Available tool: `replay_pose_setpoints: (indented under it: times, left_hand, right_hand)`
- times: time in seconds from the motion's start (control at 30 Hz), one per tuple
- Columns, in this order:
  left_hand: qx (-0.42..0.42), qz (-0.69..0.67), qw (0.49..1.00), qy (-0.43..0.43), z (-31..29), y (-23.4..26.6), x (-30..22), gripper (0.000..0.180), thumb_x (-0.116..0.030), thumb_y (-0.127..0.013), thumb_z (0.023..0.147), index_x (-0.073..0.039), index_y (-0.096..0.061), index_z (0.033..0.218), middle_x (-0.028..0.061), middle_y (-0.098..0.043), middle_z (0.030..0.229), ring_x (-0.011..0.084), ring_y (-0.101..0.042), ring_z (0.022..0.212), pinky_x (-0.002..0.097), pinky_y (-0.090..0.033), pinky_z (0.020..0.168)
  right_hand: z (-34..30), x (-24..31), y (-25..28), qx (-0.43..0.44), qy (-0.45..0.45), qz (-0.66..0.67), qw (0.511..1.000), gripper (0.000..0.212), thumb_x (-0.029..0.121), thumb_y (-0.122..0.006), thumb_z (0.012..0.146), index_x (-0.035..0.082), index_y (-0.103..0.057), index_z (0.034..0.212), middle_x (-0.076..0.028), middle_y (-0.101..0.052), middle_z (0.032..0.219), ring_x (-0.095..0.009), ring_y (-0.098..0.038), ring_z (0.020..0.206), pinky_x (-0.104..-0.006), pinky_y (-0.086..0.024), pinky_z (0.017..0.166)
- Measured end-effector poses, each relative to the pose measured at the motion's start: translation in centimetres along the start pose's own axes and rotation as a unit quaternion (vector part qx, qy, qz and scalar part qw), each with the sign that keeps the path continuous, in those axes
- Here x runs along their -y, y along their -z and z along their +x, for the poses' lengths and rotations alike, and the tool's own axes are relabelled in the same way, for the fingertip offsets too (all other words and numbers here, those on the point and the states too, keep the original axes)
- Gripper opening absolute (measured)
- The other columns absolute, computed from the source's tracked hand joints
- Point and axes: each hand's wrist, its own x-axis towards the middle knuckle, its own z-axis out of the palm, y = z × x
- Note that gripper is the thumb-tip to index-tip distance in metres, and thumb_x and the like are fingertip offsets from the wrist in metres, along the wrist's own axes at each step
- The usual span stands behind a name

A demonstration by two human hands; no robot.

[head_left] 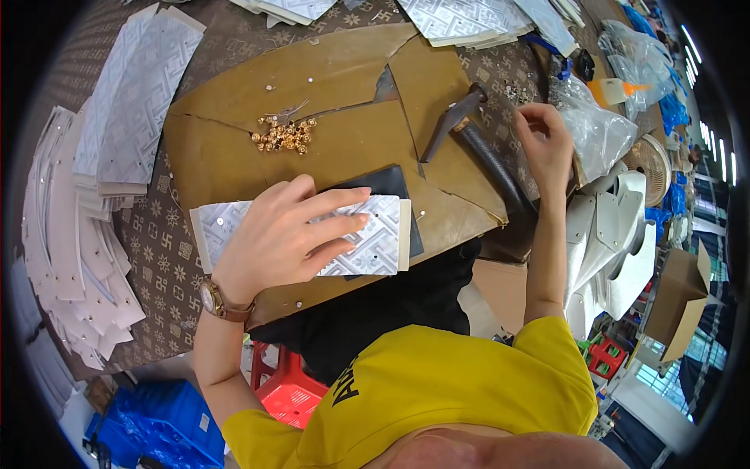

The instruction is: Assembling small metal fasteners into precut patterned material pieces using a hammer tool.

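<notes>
The left hand [285, 230] lies flat, fingers spread and apart, pressing down on a white patterned strip [367, 238] that rests across a small black pad [387, 187]; it grips nothing, only holds the strip down. A brown-strapped wristwatch [219, 301] sits on that wrist. The right hand [547, 144] is at about 2 o'clock from the left, well apart from it, with its fingertips pinched together near a scatter of small metal studs [518, 92]; whether a stud sits between them is too small to tell.

Between the hands, at about 1 o'clock from the strip, a dark hammer [453, 117] lies tilted on brown cardboard [328, 78] that covers the middle of the tabletop [168, 258]. A thick black rod [496, 168] lies just beside the hammer's head, running toward 5 o'clock. At 11 o'clock from the left hand, a small heap of gold beads [285, 134] rests on the cardboard.

Farther out, stacks of white patterned strips [109, 148] fill the 9 o'clock side, and more white patterned sheets [461, 19] lie at 12 o'clock. A clear plastic bag [598, 129] sits just past the right hand at 3 o'clock, with an orange-tipped glue bottle [617, 91] beyond it.
</notes>
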Motion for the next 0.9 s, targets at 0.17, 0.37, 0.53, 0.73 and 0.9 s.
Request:
replay_pose_setpoints:
  times: [0.17,0.37,0.53,0.73,0.9]
  left_hand:
    - [0.004,0.007,1.000,0.009,-0.1,-0.1,-0.2,0.027,-0.024,-0.080,0.084,-0.017,-0.075,0.110,-0.0073,-0.069,0.133,0.0206,-0.053,0.082,0.0336,-0.052,0.074]
    - [0.003,0.005,1.000,0.008,0.1,-0.2,-0.3,0.027,-0.023,-0.081,0.084,-0.018,-0.075,0.110,-0.0071,-0.069,0.132,0.0203,-0.054,0.083,0.0333,-0.052,0.075]
    - [0.003,0.004,1.000,0.011,0.0,-0.2,-0.3,0.027,-0.023,-0.080,0.084,-0.018,-0.075,0.110,-0.0066,-0.069,0.131,0.0201,-0.055,0.084,0.0336,-0.052,0.075]
    - [-0.024,0.017,1.000,-0.001,0.0,-0.6,-0.2,0.025,-0.024,-0.080,0.085,-0.018,-0.075,0.109,-0.0055,-0.067,0.130,0.0202,-0.057,0.085,0.0344,-0.052,0.074]
    - [-0.030,0.008,0.999,-0.006,-0.1,-0.6,-0.1,0.025,-0.024,-0.080,0.085,-0.017,-0.074,0.108,-0.0038,-0.067,0.126,0.0207,-0.059,0.085,0.0353,-0.052,0.075]
  right_hand:
    - [-4.1,9.2,-0.8,0.138,0.175,0.155,0.962,0.016,-0.009,-0.074,0.084,0.002,-0.072,0.096,-0.007,-0.071,0.099,-0.017,-0.068,0.089,-0.0285,-0.054,0.080]
    - [-5.8,11.4,-4.8,0.256,0.215,0.240,0.911,0.020,-0.005,-0.080,0.083,0.004,-0.072,0.099,-0.008,-0.071,0.097,-0.024,-0.068,0.086,-0.0336,-0.055,0.076]
    - [-5.7,11.4,-5.4,0.266,0.332,0.142,0.894,0.023,0.003,-0.082,0.081,0.005,-0.073,0.102,-0.005,-0.072,0.099,-0.023,-0.067,0.091,-0.0360,-0.054,0.077]
    - [-6.8,11.7,-4.3,0.185,0.499,-0.015,0.846,0.029,0.006,-0.082,0.077,0.006,-0.073,0.105,-0.004,-0.075,0.105,-0.023,-0.066,0.094,-0.0367,-0.053,0.080]
    - [-6.3,9.9,-2.5,0.163,0.448,-0.023,0.879,0.031,0.012,-0.083,0.076,0.006,-0.072,0.104,-0.006,-0.075,0.108,-0.026,-0.067,0.098,-0.0392,-0.053,0.080]
